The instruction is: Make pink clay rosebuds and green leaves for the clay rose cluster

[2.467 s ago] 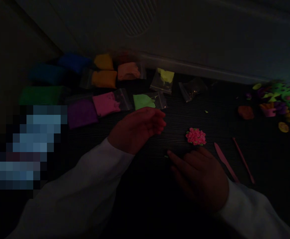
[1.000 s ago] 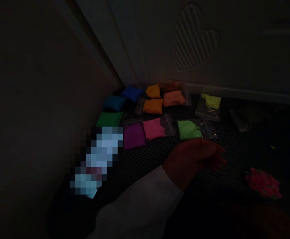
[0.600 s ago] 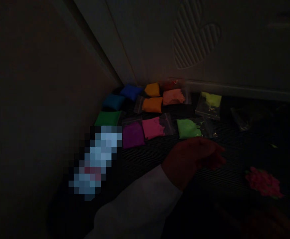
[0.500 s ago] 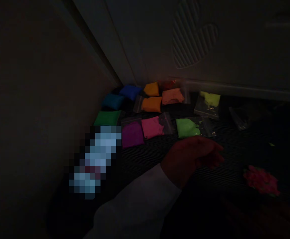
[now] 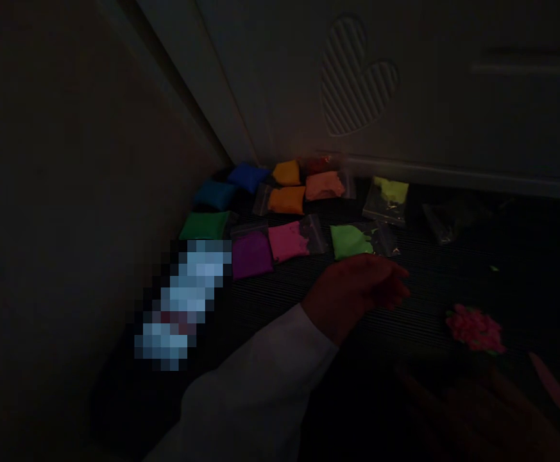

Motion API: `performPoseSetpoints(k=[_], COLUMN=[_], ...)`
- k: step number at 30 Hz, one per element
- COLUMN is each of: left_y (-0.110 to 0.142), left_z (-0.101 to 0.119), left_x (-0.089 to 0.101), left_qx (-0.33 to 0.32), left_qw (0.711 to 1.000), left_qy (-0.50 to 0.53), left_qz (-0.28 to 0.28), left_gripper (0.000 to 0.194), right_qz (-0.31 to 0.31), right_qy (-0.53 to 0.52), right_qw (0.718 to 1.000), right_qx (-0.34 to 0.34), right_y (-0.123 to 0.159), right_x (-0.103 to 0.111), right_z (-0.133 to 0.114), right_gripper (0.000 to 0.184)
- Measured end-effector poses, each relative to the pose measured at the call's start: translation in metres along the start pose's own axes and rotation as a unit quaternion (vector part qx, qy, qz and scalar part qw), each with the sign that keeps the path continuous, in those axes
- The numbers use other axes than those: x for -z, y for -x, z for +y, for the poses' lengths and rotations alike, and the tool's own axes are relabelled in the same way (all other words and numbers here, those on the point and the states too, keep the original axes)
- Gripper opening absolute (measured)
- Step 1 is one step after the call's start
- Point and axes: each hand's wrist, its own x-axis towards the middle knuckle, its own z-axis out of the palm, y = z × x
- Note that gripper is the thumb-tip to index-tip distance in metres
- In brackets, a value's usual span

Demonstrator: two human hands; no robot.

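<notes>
In the dim head view my left hand point(image 5: 359, 285), in a white sleeve, hovers over the dark ribbed surface. Its fingers are loosely curved, and nothing shows in them. Just behind it lies a bag of light green clay point(image 5: 351, 242). Low on the right, my right hand point(image 5: 482, 407) is very dark; its fingers look spread, and I see nothing held. Beyond that hand sits a pink clay flower point(image 5: 475, 328) with green bits at its edge. A pink flat tool, like a clay knife point(image 5: 556, 391), lies right of my right hand.
Several clay bags, among them purple point(image 5: 252, 255), pink point(image 5: 287, 240), orange point(image 5: 287, 199) and yellow point(image 5: 394, 190), lie towards the back wall with its ribbed heart point(image 5: 351, 80). A lit, blurred-out screen point(image 5: 186, 301) is at left. A clear bag point(image 5: 441, 224) lies back right.
The view has shifted a little, so most things sit further left. More of my right hand and of the pink tool shows. My left hand keeps its loose curve.
</notes>
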Motion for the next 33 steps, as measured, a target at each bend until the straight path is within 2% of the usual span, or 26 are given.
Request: performPoseSetpoints(k=[4,15,24,28,33], left_y=[0.0,-0.001,-0.001,-0.001,0.0], left_z=[-0.001,-0.001,0.0,0.0,0.001], left_x=[0.0,0.002,0.003,0.002,0.001], left_qx=[-0.005,-0.007,-0.006,-0.004,-0.004], left_qw=[1.0,1.0,1.0,1.0,1.0], left_qy=[-0.002,-0.012,-0.018,-0.019,-0.015], left_qz=[-0.006,-0.011,-0.005,0.001,0.002], left_gripper=[0.02,0.019,0.018,0.018,0.018], right_qz=[-0.005,0.013,-0.012,-0.025,-0.035], right_qy=[-0.006,-0.045,-0.066,-0.073,-0.068], right_qw=[0.999,0.993,0.983,0.982,0.986], right_qx=[-0.047,-0.108,-0.168,-0.175,-0.151], right_y=[-0.002,-0.013,-0.009,-0.007,-0.005], right_x=[0.002,0.006,0.004,0.007,0.009], right_z=[-0.001,-0.004,-0.012,-0.01,-0.015], right_gripper=[0.026,0.03,0.016,0.018,0.022])
